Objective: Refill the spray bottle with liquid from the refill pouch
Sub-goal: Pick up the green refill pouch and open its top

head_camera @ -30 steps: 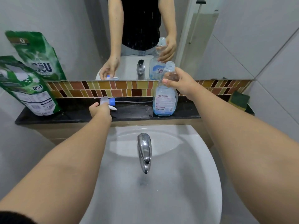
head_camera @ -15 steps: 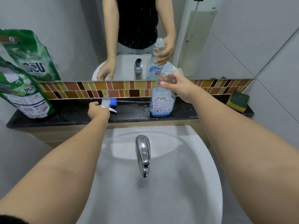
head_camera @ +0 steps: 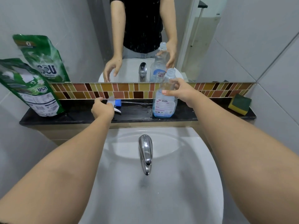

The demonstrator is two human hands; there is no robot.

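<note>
Above the one sink (head_camera: 202,175), a black ledge (head_camera: 77,113) carries one green refill pouch (head_camera: 29,91) leaning at its left end. One uncapped spray bottle (head_camera: 164,107) stands mid-ledge, its neck cupped by the right hand (head_camera: 179,91), probably to steady it for pouring. One sponge (head_camera: 239,104) sits at the right end. The left hand (head_camera: 102,109), fingers loosely apart, hovers over the one removed trigger head (head_camera: 117,103).

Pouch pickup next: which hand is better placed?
Likely left. The left hand is by the spray head, on the refill pouch side of the ledge, with nothing in its grip; the right hand holds the spray bottle neck.
</note>
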